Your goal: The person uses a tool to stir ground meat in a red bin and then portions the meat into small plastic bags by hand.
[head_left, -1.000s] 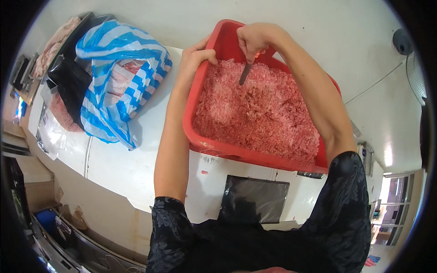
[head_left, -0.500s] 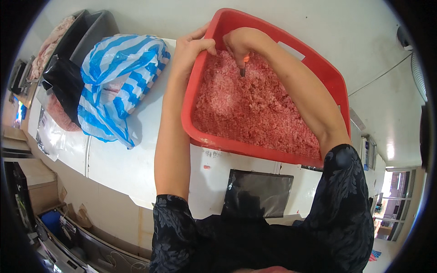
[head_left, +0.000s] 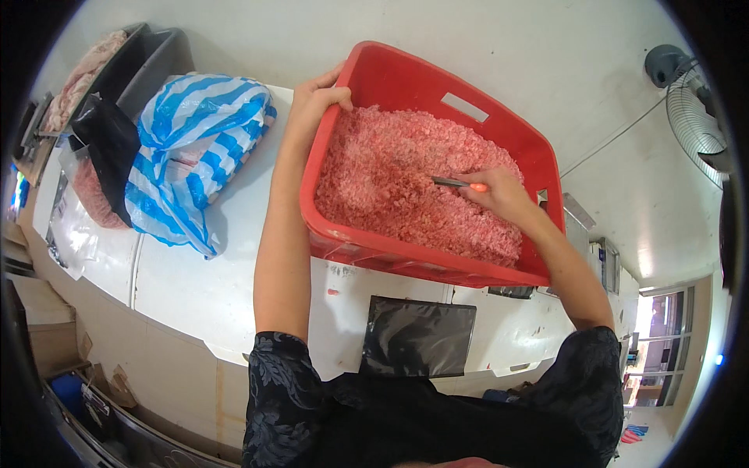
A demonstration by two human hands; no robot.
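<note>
A red plastic crate [head_left: 437,261] stands on the white worktop, heaped with pink minced meat [head_left: 390,148]. My left hand [head_left: 316,105] grips the crate's far left corner, its thumb bent over the rim. Inside the crate, toward the right, my right hand [head_left: 503,195] is closed round an orange-handled tool with a narrow metal blade [head_left: 449,182]. The blade points left and lies low against the meat; whether its tip is sunk in is hard to see. Part of the handle is hidden in my fingers.
Left of the crate lies a blue-and-white striped plastic bag [head_left: 175,156], beside a black bag [head_left: 101,144] and grey bins [head_left: 160,66]. A black plastic sheet [head_left: 417,335] rests on the worktop's near edge. A fan [head_left: 694,117] is at the far right.
My right hand has swung from the crate's far left to its right side, turning the tool from pointing down to pointing left. My left hand keeps its hold on the rim.
</note>
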